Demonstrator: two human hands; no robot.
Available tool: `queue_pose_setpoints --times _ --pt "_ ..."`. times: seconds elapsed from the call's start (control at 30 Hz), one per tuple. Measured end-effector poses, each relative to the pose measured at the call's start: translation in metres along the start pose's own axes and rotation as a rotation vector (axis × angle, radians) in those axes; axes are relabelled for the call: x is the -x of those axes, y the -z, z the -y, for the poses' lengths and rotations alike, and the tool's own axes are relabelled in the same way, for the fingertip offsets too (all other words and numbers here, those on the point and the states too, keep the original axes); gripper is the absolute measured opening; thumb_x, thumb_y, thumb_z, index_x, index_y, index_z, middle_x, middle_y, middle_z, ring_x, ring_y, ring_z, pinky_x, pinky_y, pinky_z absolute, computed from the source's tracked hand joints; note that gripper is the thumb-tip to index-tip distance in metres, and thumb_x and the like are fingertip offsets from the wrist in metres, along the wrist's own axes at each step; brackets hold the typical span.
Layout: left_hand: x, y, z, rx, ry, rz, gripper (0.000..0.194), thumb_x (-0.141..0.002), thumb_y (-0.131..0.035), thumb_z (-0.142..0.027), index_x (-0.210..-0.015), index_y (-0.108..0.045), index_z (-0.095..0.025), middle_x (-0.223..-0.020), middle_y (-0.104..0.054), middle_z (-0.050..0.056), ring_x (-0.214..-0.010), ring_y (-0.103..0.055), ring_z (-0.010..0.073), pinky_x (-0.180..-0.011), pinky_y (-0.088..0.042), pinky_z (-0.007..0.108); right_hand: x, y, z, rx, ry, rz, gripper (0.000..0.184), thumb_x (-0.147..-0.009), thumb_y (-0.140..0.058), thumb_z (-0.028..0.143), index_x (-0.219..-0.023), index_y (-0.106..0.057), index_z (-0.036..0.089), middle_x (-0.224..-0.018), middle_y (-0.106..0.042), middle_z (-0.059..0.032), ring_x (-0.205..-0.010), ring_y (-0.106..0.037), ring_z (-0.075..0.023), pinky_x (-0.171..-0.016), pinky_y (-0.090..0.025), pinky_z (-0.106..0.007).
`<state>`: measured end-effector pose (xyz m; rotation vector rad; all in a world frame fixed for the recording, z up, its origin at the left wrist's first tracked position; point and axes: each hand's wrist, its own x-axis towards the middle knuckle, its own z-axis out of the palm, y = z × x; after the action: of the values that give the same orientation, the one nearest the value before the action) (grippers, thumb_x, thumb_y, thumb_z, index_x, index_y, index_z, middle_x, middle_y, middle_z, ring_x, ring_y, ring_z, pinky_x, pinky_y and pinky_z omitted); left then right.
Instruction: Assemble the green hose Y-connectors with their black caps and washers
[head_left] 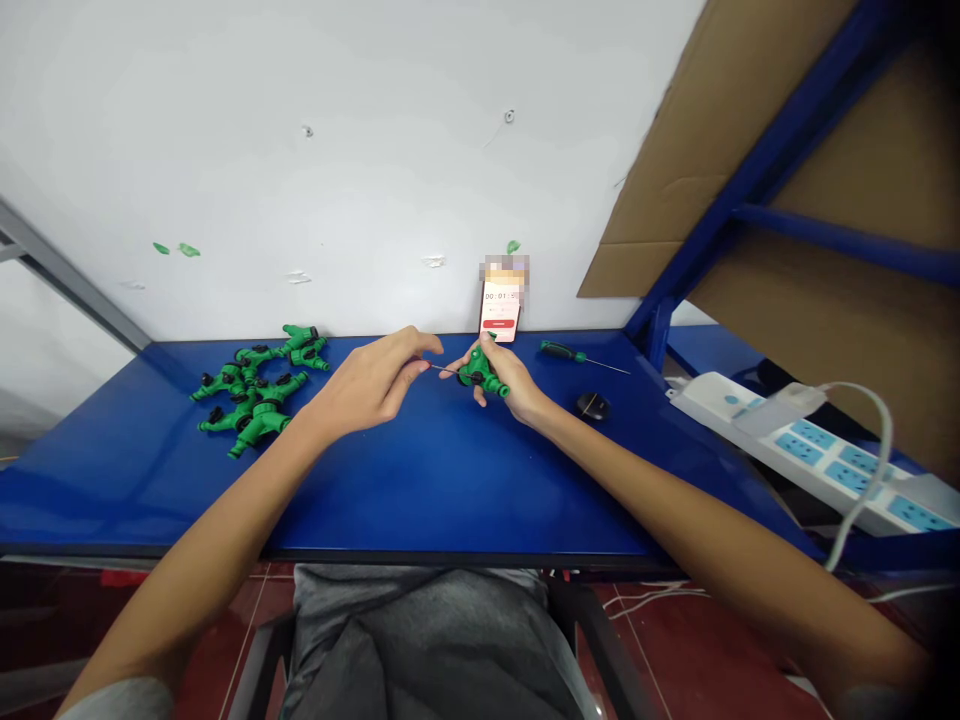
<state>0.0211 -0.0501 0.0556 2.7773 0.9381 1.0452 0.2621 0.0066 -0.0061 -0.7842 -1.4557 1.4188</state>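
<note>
In my right hand (517, 383) is a green two-way hose splitter (480, 367) with black parts, gripped between thumb and fingers above the blue table. My left hand (373, 382) pinches the red end of a thin metal rod (444, 369), probably a small screwdriver. The rod points right and its far tip reaches the splitter's black part; my view does not show exactly where it touches. Several more green splitters (262, 418) lie in a loose pile to the left of my left hand.
A green-and-black screwdriver (562, 351) lies right of my right hand, with a small black round object (593, 406) nearer me. A phone (500, 310) showing a timer leans against the white wall. At the right, a white power strip (810, 445) carries a plugged-in cable.
</note>
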Motion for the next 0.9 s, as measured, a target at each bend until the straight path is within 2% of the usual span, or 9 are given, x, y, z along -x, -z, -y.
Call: queue_pose_setpoints --times 0.17,0.3,0.43,0.53,0.6,0.77,0.9 --pt "-0.002 0.003 0.0 -0.062 -0.085 0.028 0.033 -0.109 -0.037 -0.013 -0.129 -0.062 -0.024 -0.106 -0.06 0.009 -0.081 -0.059 0.0195 -0.073 -0.05 0.034 -0.001 0.0 -0.001 0.021 0.003 -0.006 0.062 -0.092 -0.055 0.086 -0.083 -0.056 0.024 -0.099 -0.084 -0.0163 -0.067 -0.07 -0.0207 -0.037 -0.047 -0.026" --pt "0.0 0.003 0.0 -0.101 -0.071 0.021 0.03 -0.111 -0.041 -0.019 -0.131 -0.062 -0.024 -0.106 -0.062 0.008 -0.076 -0.059 0.0175 -0.071 -0.05 0.032 -0.002 0.0 -0.002 0.023 0.006 -0.028 0.062 -0.092 -0.055 0.086 -0.084 -0.057 0.024 -0.098 -0.084 -0.0168 -0.069 -0.071 -0.0214 -0.036 -0.046 -0.026" --pt "0.001 -0.002 -0.001 -0.114 0.015 -0.004 0.029 -0.112 -0.046 -0.034 -0.132 -0.062 -0.022 -0.11 -0.069 0.009 -0.08 -0.067 0.0184 -0.072 -0.051 0.031 -0.004 0.005 -0.002 0.044 0.034 -0.042 0.063 -0.093 -0.054 0.086 -0.083 -0.059 0.024 -0.098 -0.084 -0.016 -0.061 -0.066 -0.019 -0.036 -0.046 -0.026" --pt "0.001 -0.005 -0.001 -0.092 0.144 0.007 0.031 -0.113 -0.046 -0.041 -0.131 -0.061 -0.021 -0.09 -0.073 0.003 -0.071 -0.068 0.0175 -0.067 -0.049 0.028 -0.005 0.008 -0.002 0.056 0.055 -0.047 0.062 -0.093 -0.055 0.085 -0.084 -0.058 0.024 -0.098 -0.084 -0.0146 -0.053 -0.061 -0.0162 -0.036 -0.046 -0.027" --pt "0.002 -0.008 -0.001 -0.091 0.168 0.013 0.029 -0.114 -0.042 -0.038 -0.126 -0.062 -0.02 -0.08 -0.072 0.0 -0.063 -0.065 0.0158 -0.064 -0.046 0.027 -0.006 0.009 -0.001 0.071 0.054 -0.045 0.061 -0.094 -0.055 0.084 -0.083 -0.058 0.024 -0.097 -0.084 -0.0142 -0.049 -0.058 -0.0145 -0.035 -0.045 -0.027" --pt "0.004 -0.014 0.003 -0.051 0.096 -0.044 0.023 -0.113 -0.046 -0.033 -0.124 -0.062 -0.02 -0.091 -0.076 0.003 -0.062 -0.065 0.0127 -0.064 -0.048 0.025 -0.006 0.011 0.004 0.106 0.076 -0.065 0.06 -0.097 -0.053 0.082 -0.083 -0.058 0.024 -0.094 -0.084 -0.0127 -0.046 -0.054 -0.0133 -0.035 -0.044 -0.028" --pt "0.004 -0.015 0.006 -0.016 0.0 -0.073 0.018 -0.11 -0.051 -0.029 -0.118 -0.065 -0.02 -0.105 -0.076 0.008 -0.079 -0.07 0.0153 -0.069 -0.052 0.026 -0.006 0.013 0.004 0.148 0.086 -0.077 0.059 -0.097 -0.054 0.081 -0.083 -0.059 0.024 -0.093 -0.084 -0.0105 -0.042 -0.05 -0.0122 -0.034 -0.042 -0.029"
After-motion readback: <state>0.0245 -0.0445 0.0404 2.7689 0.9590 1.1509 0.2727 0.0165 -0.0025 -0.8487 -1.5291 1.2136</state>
